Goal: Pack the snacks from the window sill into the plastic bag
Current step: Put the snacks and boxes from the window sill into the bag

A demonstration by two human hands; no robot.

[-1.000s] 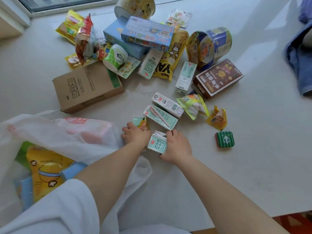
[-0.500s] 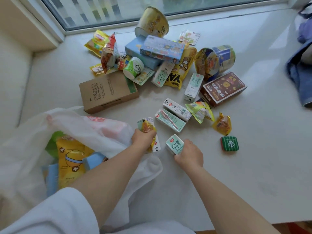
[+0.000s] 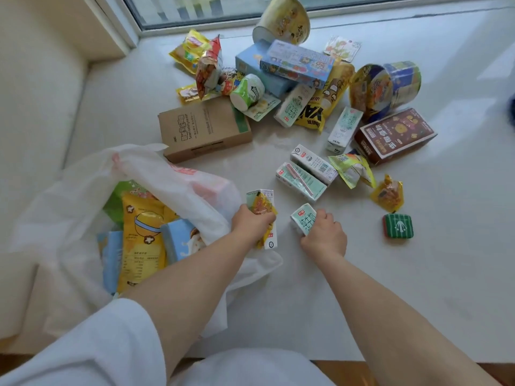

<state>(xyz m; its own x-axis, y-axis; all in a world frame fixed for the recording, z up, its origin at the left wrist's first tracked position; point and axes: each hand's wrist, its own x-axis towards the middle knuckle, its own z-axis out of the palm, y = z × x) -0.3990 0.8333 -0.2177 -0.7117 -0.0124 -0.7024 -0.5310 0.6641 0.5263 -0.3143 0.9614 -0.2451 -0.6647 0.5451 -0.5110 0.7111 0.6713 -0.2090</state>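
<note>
Step in hand: two loads are lifted for transfer to the plastic bag [image 3: 156, 174].
Left hand [image 3: 252, 222]: fingers closed on a milk carton [image 3: 266, 215] and a yellow packet, at the bag mouth.
Right hand [image 3: 324, 235]: fingers closed on a second carton [image 3: 303, 220], just beside.
Remaining snacks: spread toward the far edge of the window sill [image 3: 446, 274].
Next move, judged: both loads are to be carried left over the bag mouth and released.

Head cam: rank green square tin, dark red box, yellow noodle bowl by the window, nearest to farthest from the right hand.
From the right hand:
1. Green square tin, on the sill just to its right.
2. Dark red box, farther back and to the right.
3. Yellow noodle bowl, at the back against the window.
</note>
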